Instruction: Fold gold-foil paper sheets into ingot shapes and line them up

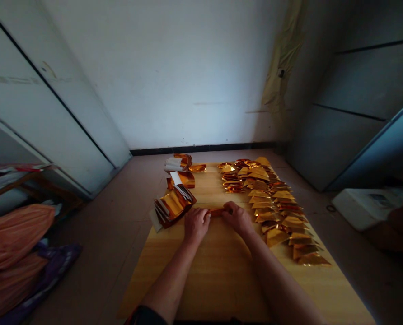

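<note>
- White wall [174,81] with a dark baseboard [194,148] rises beyond the work area, a grey cabinet [357,99] to the right.
- Pale wooden table [218,275] stands before it, a person's two bare forearms reaching across.
- Folded gold foil pieces [291,222] lie in overlapping rows along the table's right side.
- Gold foil sheets [175,204], some showing white backs, sit in fanned stacks at the left edge.
- Left hand [196,222], near the stacks, pinches one end of a narrow foil strip; the right hand [238,219], beside the rows, pinches the other.
- Foil strip [217,211], orange-gold, lies crosswise between the hands, around mid-table.
- One boat-shaped foil piece [198,168] rests near the far edge.
</note>
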`<action>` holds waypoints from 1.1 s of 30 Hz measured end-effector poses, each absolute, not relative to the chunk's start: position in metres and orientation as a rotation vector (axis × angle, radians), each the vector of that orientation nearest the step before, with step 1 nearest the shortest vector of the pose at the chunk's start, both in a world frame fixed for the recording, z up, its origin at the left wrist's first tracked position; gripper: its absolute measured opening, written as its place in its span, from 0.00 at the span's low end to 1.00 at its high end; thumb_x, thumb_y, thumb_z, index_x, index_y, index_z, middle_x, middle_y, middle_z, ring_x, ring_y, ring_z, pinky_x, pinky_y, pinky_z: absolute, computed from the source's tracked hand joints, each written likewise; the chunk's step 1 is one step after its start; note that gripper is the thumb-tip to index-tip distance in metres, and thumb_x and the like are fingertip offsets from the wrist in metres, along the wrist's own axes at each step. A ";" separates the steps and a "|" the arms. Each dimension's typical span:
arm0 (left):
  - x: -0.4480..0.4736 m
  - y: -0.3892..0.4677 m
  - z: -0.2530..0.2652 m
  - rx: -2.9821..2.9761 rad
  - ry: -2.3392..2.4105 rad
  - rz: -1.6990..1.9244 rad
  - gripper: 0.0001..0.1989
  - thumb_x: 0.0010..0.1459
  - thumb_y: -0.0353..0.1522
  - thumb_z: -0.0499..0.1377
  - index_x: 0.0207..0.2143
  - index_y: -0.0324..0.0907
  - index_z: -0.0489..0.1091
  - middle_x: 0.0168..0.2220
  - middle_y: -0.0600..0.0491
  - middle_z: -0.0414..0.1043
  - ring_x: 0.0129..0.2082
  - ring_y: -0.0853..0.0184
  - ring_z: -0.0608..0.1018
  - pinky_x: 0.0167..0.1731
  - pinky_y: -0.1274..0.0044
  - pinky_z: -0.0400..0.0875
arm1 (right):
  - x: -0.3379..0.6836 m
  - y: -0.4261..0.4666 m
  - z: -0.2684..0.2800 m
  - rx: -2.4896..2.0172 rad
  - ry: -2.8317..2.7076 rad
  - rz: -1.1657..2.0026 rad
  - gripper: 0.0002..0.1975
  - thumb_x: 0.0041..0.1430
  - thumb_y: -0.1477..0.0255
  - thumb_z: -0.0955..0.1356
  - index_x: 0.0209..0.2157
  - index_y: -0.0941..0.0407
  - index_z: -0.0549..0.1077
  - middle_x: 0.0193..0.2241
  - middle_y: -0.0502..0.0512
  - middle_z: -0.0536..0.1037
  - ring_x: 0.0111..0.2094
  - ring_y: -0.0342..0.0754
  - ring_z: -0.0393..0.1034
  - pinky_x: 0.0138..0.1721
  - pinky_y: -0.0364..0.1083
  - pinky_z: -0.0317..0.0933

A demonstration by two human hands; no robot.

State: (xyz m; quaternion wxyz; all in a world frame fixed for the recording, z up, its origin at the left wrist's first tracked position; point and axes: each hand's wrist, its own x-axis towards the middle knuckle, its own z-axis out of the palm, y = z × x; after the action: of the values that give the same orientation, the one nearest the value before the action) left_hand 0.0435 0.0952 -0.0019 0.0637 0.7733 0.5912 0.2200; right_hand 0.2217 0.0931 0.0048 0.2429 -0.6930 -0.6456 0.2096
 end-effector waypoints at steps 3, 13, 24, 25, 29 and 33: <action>0.042 0.090 -0.001 2.382 1.777 0.661 0.08 0.58 0.33 0.54 0.36 0.43 0.73 0.36 0.51 0.76 0.41 0.62 0.73 0.40 0.71 0.62 | 0.227 0.089 -0.002 -1.748 -1.863 0.564 0.07 0.53 0.73 0.66 0.33 0.54 0.75 0.33 0.52 0.78 0.36 0.45 0.70 0.37 0.41 0.59; 0.031 0.083 0.002 2.383 1.651 0.673 0.13 0.61 0.34 0.50 0.37 0.44 0.74 0.39 0.51 0.77 0.42 0.64 0.73 0.43 0.71 0.62 | 0.238 0.087 -0.008 -1.484 -1.970 0.550 0.09 0.54 0.77 0.65 0.31 0.55 0.77 0.31 0.53 0.78 0.37 0.45 0.70 0.44 0.43 0.60; 0.045 0.097 -0.004 2.244 1.766 0.774 0.11 0.61 0.31 0.52 0.39 0.44 0.74 0.38 0.52 0.76 0.41 0.65 0.74 0.42 0.74 0.64 | 0.214 0.088 -0.004 -1.893 -1.739 0.431 0.13 0.60 0.72 0.63 0.44 0.55 0.75 0.40 0.56 0.78 0.43 0.48 0.70 0.44 0.43 0.60; 0.046 0.098 -0.005 2.228 1.780 0.777 0.11 0.60 0.30 0.52 0.39 0.44 0.74 0.38 0.52 0.77 0.42 0.65 0.74 0.42 0.74 0.64 | 0.212 0.088 -0.004 -1.931 -1.726 0.425 0.14 0.60 0.73 0.63 0.46 0.56 0.73 0.42 0.56 0.78 0.44 0.48 0.70 0.44 0.43 0.60; 0.049 0.101 -0.007 2.183 1.840 0.736 0.11 0.59 0.28 0.54 0.41 0.44 0.74 0.40 0.52 0.77 0.44 0.64 0.74 0.44 0.73 0.65 | 0.211 0.090 -0.005 -1.965 -1.746 0.428 0.16 0.59 0.74 0.62 0.49 0.57 0.71 0.45 0.57 0.76 0.47 0.48 0.69 0.46 0.43 0.58; 0.051 0.103 -0.006 2.181 1.895 0.670 0.12 0.59 0.29 0.55 0.44 0.43 0.73 0.42 0.50 0.77 0.46 0.63 0.74 0.45 0.72 0.64 | 0.210 0.091 -0.005 -1.982 -1.775 0.412 0.15 0.60 0.74 0.61 0.48 0.57 0.72 0.44 0.57 0.76 0.46 0.48 0.68 0.45 0.42 0.57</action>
State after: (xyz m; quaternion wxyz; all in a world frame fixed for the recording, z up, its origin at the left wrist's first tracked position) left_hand 0.0513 0.1026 -0.0056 0.0878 0.7324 0.6365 0.2250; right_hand 0.2097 0.0909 -0.0045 0.2228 -0.7178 -0.6426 0.1492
